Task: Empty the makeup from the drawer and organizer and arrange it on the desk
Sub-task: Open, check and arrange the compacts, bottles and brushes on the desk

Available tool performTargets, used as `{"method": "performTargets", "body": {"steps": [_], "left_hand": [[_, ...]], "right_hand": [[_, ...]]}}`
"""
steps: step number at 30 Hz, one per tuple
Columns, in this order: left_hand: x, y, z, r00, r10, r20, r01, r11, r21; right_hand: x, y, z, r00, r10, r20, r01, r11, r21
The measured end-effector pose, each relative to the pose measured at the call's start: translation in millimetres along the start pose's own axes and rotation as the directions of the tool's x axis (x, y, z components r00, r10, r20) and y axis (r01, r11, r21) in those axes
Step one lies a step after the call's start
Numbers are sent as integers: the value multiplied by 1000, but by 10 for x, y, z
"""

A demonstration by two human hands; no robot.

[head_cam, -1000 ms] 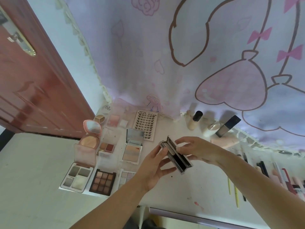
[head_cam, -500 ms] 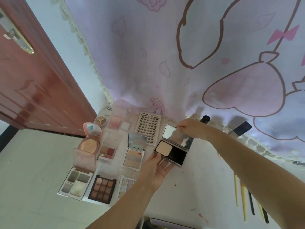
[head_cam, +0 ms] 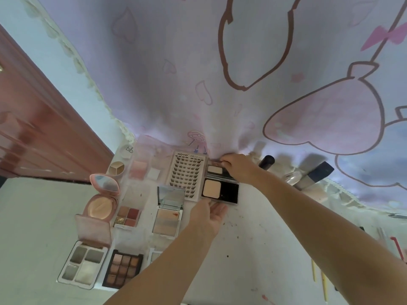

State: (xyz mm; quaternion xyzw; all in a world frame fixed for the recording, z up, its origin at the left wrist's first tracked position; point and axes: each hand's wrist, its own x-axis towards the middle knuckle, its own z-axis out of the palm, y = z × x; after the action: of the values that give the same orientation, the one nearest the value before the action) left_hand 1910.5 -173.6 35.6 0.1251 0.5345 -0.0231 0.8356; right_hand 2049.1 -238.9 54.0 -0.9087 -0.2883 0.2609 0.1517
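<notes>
An open black powder compact [head_cam: 220,190] with a beige pan lies on the white desk [head_cam: 264,238], right beside the false-lash tray [head_cam: 187,172]. My right hand [head_cam: 236,168] grips the top of the compact's raised mirror lid near the curtain. Just below the compact, my left hand [head_cam: 209,214] is palm up with relaxed fingers, its fingertips touching the compact's near edge. Laid out to the left are a silver mirrored palette [head_cam: 168,213], a pink round compact [head_cam: 101,203], a red-toned quad [head_cam: 128,215], a grey quad palette [head_cam: 83,267] and a brown nine-pan palette [head_cam: 123,268].
Bottles [head_cam: 266,161] and a dark tube [head_cam: 315,175] stand along the back right under a lilac cartoon curtain [head_cam: 220,84]. Thin yellow pencils [head_cam: 319,278] lie at the right. A red-brown door [head_cam: 33,139] is at the left, past the desk's edge.
The compact was shut and held above the desk in both hands. It has been opened and moved back onto the desk beside the lash tray; my left hand has loosened below it.
</notes>
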Motion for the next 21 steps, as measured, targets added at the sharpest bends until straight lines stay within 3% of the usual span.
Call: {"method": "performTargets", "body": {"steps": [4, 7, 10, 11, 12, 13, 14, 15, 16, 18, 21], "left_hand": [[-98, -13, 64, 1000, 12, 4, -12, 999, 35], [-163, -92, 74, 997, -6, 82, -12, 976, 216], [-160, -240, 275, 973, 68, 222, -168, 864, 475], [-132, -293, 379, 947, 139, 288, -281, 791, 543], [-67, -342, 472, 893, 239, 381, -440, 636, 634], [3, -379, 559, 813, 328, 482, -581, 401, 708], [81, -399, 635, 725, 379, 574, -660, 147, 737], [148, -415, 701, 658, 388, 646, -687, -42, 725], [195, -426, 754, 630, 359, 689, -690, -149, 708], [277, -454, 811, 608, 308, 732, -683, -266, 680], [314, -481, 817, 585, 303, 752, -680, -322, 659]], "right_hand": [[-160, -8, -140, 996, -65, -68, 63, 998, -29], [-428, 127, -501, 963, -65, -261, 50, 997, -64], [-636, 351, -727, 939, -23, -343, -118, 916, -385], [-654, 406, -715, 950, 0, -312, -176, 826, -535], [-653, 442, -667, 965, 30, -262, -196, 744, -639], [-638, 474, -601, 976, 54, -213, -190, 694, -694], [-626, 496, -545, 980, 58, -189, -178, 680, -711], [-603, 529, -497, 982, 43, -185, -164, 683, -712], [-585, 553, -469, 981, 16, -194, -151, 694, -704], [-566, 580, -441, 975, -36, -220, -127, 720, -682], [-660, 550, -457, 968, -69, -241, -106, 759, -642]]}}
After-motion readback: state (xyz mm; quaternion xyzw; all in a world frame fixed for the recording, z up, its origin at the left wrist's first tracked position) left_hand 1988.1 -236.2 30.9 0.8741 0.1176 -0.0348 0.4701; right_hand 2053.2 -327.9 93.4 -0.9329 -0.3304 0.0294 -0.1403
